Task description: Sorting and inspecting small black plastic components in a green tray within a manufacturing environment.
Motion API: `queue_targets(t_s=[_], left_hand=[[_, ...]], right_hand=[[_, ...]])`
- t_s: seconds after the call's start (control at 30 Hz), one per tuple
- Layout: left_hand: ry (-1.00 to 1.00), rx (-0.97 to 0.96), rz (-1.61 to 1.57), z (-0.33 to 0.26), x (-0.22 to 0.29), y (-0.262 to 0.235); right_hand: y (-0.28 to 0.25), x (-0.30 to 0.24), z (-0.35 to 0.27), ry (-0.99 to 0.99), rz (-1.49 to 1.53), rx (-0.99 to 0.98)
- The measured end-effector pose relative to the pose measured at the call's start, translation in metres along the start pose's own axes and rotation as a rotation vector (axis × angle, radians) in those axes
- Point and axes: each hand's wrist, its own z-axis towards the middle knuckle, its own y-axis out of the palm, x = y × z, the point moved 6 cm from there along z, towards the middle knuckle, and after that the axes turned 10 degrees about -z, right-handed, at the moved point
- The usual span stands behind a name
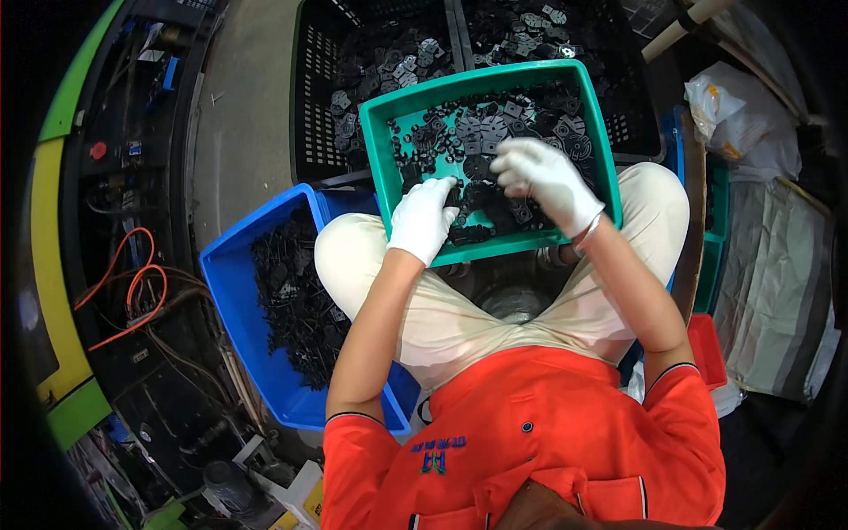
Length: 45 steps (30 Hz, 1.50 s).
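Note:
A green bin (609,190) rests across my knees, holding small black ring-like pieces (426,141) on its left and flat black plastic plates (484,132) in the middle and right. My left hand (424,216), in a white glove, reaches over the near left wall. Its fingers are bent together at the small black pieces, and what they pinch is hidden. Over the plates on the right is my right hand (546,181), also gloved in white. Its fingers are curled in and slightly blurred; I cannot make out anything between them.
Beyond the green bin stand black slatted crates (316,97) full of similar plates. A blue bin (256,375) of black parts sits by my left knee. Machinery with orange hoses (141,291) lines the left side. A plastic bag (742,115) and a red container (705,349) lie right.

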Motion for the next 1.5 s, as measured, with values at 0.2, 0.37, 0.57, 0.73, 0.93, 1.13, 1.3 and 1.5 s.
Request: queue_targets(t_s=[0.2,0.37,0.57,0.73,0.93,1.13,1.3,1.5], left_hand=[[0.000,0.122,-0.087,0.000,0.034,-0.019],[0.179,0.385,-0.206,0.000,0.049,-0.042],[-0.192,0.240,-1.234,-0.001,0.023,-0.022],[-0.241,0.223,-1.248,-0.001,0.027,-0.030],[-0.166,0.240,-1.501,0.001,0.033,-0.027],[-0.179,0.320,-1.626,0.001,0.032,-0.018],[-0.232,0.345,-1.585,-0.001,0.024,-0.009],[-0.214,0.302,-1.478,0.000,0.025,-0.005]], right_hand=[[0.040,0.031,-0.010,0.067,-0.497,-0.099],[0.031,0.010,-0.021,0.002,-0.193,0.034],[0.035,0.005,-0.030,0.032,0.066,0.046],[0.030,-0.004,-0.034,-0.040,-0.140,0.113],[0.030,0.005,-0.033,-0.010,0.025,0.076],[0.045,0.005,-0.032,-0.013,-0.057,0.042],[0.043,-0.002,-0.032,-0.025,-0.120,0.059],[0.044,0.003,-0.028,-0.031,-0.158,0.058]])
